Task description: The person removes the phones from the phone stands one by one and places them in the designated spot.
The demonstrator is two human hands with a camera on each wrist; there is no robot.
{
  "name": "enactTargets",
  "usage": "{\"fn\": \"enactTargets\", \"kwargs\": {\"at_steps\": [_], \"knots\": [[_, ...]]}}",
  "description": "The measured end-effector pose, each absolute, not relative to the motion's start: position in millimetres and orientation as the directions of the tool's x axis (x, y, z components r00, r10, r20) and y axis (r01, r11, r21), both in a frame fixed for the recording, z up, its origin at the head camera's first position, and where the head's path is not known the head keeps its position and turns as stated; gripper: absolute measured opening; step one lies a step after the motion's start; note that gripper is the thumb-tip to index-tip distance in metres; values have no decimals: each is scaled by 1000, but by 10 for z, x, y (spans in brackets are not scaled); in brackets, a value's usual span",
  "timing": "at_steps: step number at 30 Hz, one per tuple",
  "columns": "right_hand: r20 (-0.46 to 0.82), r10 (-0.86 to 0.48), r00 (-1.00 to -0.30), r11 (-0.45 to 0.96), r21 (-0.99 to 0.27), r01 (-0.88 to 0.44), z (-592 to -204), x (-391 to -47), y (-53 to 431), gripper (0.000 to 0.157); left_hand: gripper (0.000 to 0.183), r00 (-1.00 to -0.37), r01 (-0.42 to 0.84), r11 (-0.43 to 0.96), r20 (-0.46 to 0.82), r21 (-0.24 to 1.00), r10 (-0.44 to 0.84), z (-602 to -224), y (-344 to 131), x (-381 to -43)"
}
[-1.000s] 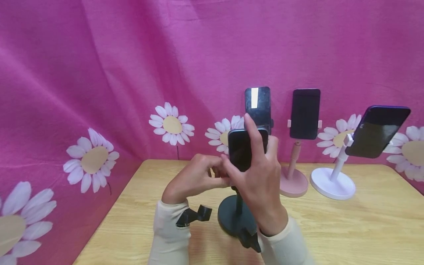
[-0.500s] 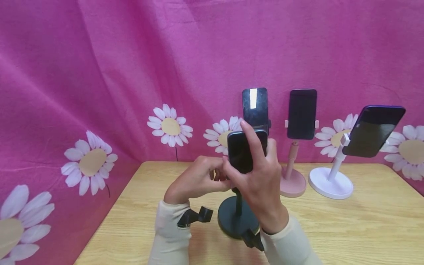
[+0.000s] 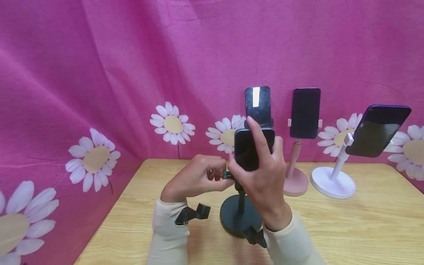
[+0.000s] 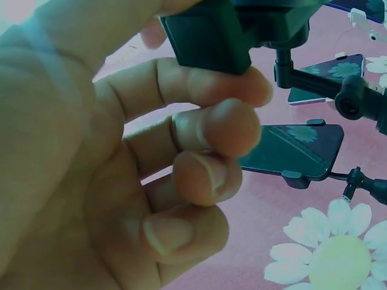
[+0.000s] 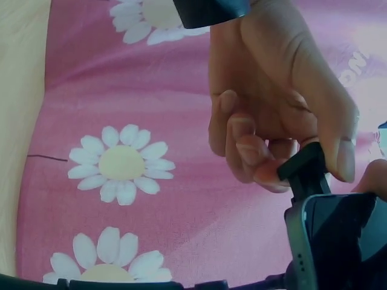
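A smartphone (image 3: 246,151) with a dark screen sits upright at the head of a black phone stand (image 3: 233,217). My right hand (image 3: 265,176) grips the phone, thumb at its left edge and index finger stretched over the screen. At the phone's left side, my left hand (image 3: 202,175) pinches the stand's black side clamp (image 5: 305,166) between thumb and index finger. The left wrist view shows this clamp (image 4: 208,36) close up, with the other left fingers (image 4: 230,130) curled below it. In the right wrist view a gap shows between the clamp's end and the phone's edge.
Behind stands another phone (image 3: 258,105) in a black holder. To the right are a pink stand (image 3: 294,184) with a phone (image 3: 304,114) and a white stand (image 3: 332,184) with a tilted phone (image 3: 377,132). A pink flowered cloth (image 3: 198,55) hangs behind the wooden table (image 3: 364,228).
My right hand, the phone and the black stand have shifted slightly right. The left hand stays nearly in place, and the clamp's end now shows between it and the phone.
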State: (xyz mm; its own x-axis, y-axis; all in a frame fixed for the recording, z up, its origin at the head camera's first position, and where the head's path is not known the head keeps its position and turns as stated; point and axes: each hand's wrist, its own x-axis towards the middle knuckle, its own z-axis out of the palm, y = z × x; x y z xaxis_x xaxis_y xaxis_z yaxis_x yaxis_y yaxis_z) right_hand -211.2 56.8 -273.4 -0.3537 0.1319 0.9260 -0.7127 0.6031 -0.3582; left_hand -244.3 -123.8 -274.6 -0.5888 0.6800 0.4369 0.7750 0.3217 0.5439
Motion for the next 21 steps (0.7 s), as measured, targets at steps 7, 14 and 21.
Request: {"fn": "enactTargets", "kwargs": {"at_steps": [7, 14, 21], "knots": [[921, 125, -370, 589, -369, -719, -2714, -2108, 599, 78, 13, -581, 785, 329, 438, 525, 686, -2730, -1212, -2449], [887, 94, -452, 559, -422, -714, -2693, -2091, 653, 83, 13, -583, 779, 327, 424, 535, 693, -2730, -1206, -2439], [873, 69, -482, 488, -451, -747, -2662, -2077, 681, 84, 12, -569, 782, 297, 435, 548, 697, -2761, -1189, -2446]]}}
